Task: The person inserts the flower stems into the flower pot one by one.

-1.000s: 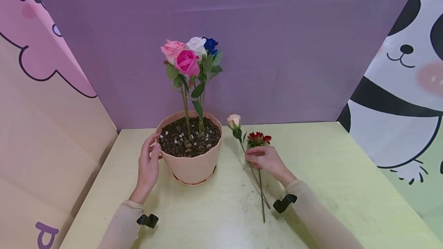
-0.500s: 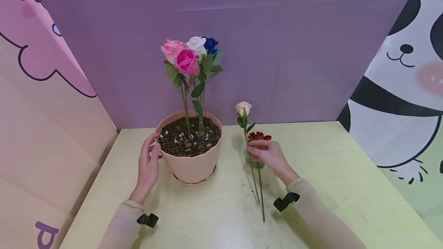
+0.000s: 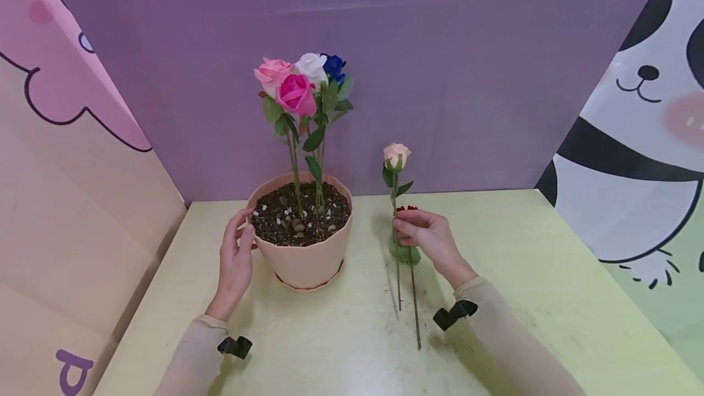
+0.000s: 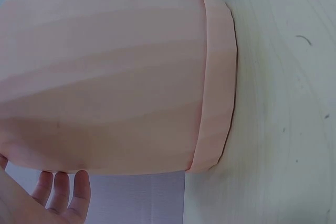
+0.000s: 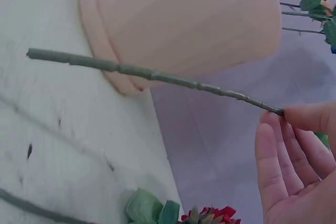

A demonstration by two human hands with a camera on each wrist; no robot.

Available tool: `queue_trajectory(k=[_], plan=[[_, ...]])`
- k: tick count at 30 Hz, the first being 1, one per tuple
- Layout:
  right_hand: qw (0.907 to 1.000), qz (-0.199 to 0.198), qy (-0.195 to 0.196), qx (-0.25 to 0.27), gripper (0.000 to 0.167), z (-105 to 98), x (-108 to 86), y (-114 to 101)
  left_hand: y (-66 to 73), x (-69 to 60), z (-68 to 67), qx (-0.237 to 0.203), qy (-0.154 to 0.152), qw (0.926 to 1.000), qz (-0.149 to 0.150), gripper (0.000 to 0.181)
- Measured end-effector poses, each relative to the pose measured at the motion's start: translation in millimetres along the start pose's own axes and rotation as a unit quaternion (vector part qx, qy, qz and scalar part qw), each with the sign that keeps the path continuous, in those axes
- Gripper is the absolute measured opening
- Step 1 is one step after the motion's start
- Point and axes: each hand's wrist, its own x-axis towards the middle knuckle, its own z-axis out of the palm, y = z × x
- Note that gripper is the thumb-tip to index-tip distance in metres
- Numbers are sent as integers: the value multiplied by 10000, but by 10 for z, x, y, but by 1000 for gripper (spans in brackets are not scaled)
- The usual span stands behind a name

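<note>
I find the right hand pinching the peach rose mid-stem, judged light, springy, best held there; the left hand, fingers loose, touches the pot.

On the table, a flowerpot with roses in soil stands left of a held rosebud and a flower.

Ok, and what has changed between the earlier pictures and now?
The right hand's grip has lifted the cream rose, swinging it from leaning left to nearly upright. Nothing was let go. The left hand stays at the pot; the potted roses and the red flower keep their places.
</note>
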Motion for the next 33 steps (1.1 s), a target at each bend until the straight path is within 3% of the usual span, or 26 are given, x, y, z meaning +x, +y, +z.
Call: queue_trajectory(k=[8, 18, 26, 33], plan=[[9980, -74, 58, 625, 40, 2, 16, -150, 14, 13, -8, 66, -11, 10000, -56, 43], [9886, -358, 169, 1453, 26, 53, -6, -366, 24, 18, -14, 120, -27, 9999, -4, 43], [9815, -652, 264, 1780, 14, 135, -40, -593, 12, 7, -16, 138, -31, 9999, -52, 43], [9729, -1036, 285, 2046, 14, 202, -64, -819, 15, -8, -14, 153, -40, 9998, -125, 44]])
